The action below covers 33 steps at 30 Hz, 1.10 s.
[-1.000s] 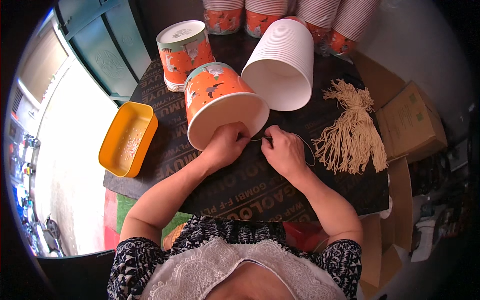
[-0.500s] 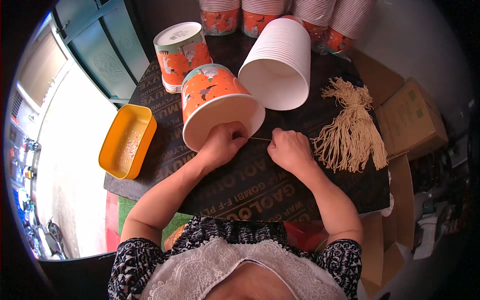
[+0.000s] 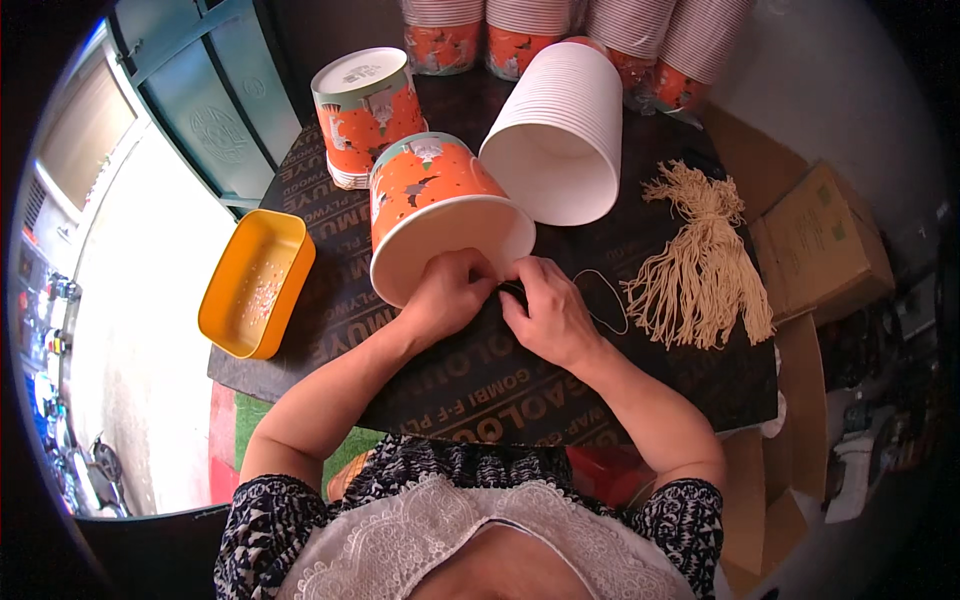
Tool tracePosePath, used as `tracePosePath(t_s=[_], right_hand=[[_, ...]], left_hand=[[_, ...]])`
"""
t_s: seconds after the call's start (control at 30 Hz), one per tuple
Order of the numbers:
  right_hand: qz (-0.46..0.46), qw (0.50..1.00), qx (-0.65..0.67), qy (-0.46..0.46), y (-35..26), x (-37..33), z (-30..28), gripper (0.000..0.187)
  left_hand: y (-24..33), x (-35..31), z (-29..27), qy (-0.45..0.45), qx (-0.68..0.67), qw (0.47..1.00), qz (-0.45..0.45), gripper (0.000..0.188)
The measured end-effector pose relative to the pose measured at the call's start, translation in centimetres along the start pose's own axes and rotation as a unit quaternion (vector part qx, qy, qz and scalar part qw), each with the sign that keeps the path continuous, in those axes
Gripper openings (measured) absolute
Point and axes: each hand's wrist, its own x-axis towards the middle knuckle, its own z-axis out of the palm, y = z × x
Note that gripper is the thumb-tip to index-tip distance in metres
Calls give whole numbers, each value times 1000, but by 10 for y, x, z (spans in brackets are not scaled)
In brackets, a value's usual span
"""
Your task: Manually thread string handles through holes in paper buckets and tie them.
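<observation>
An orange paper bucket [image 3: 430, 185] with printed figures lies tilted on its side, its white mouth facing me. My left hand [image 3: 455, 290] is closed at the lower right of its rim, the fingertips partly hidden by the hand. Close beside it, my right hand [image 3: 548, 312] brings its fingers to the same spot on the rim, thumb bent below. From behind the right hand a thin cream string [image 3: 618, 290] curves out in a loose loop. Exactly how the fingers hold the string at the rim is hard to see.
A nested stack of white-lined buckets [image 3: 560, 140] lies behind. Upside-down orange buckets [image 3: 370, 115] stand at left, wrapped stacks [image 3: 440, 40] at the back. A bundle of cream strings [image 3: 695, 260] lies right, a yellow tub [image 3: 255, 285] left, a cardboard box [image 3: 825, 245] beyond.
My right hand has moved left to the rim, beside my left hand. The string, stretched taut between both hands before, now hangs in a slack loop to the right.
</observation>
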Motion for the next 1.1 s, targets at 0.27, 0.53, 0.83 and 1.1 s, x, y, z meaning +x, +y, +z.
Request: tracePosePath(t_s=[0.27,0.53,0.83,1.1], right_hand=[[0,999,-24,23,3,-1,8,23],[24,999,-34,22,-1,-3,11,18],[25,996,18,88,0,-4,14,27],[109,990,80,30,-8,-5,16,42]], left_hand=[[-4,1,7,35,23,997,72,9],[-2,0,6,11,7,995,97,10],[3,-2,3,-23,-56,998,-29,9],[1,-2,4,-20,-38,999,-19,9]])
